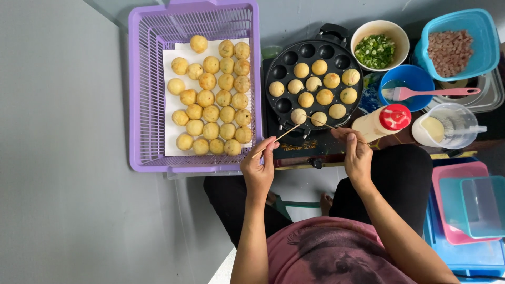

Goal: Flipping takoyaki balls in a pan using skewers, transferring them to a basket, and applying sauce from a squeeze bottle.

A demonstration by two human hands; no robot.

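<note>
Skewers are in both hands. The left hand [259,167] is closed around a thin wooden skewer [278,138], whose tip reaches forward to the near rim of the round black moulded pan [284,71]. The right hand [356,152] pinches a second skewer [331,126], which slants forward and to that hand's left across the pan's near edge, ending by the closest dough balls in the pan [318,89]. The two tips come close together at the front two balls.

Eleven or so golden balls sit in the pan's hollows just ahead of the hands, while the hollows along the far and left edges are bare and dark. Those in the pan look round and lightly browned, so they seem turned and near done, though none has been lifted out at this instant.

Forward and left of the left hand, a purple basket [141,84] lined with white paper holds about thirty finished balls [213,100] in loose rows.

Forward and right of the right hand stand a red-capped squeeze bottle [383,122], a clear jug of pale batter [444,126], a blue bowl with a pink brush [407,87], a bowl of chopped green onion [376,50] and a blue tub of minced filling [452,50].
</note>
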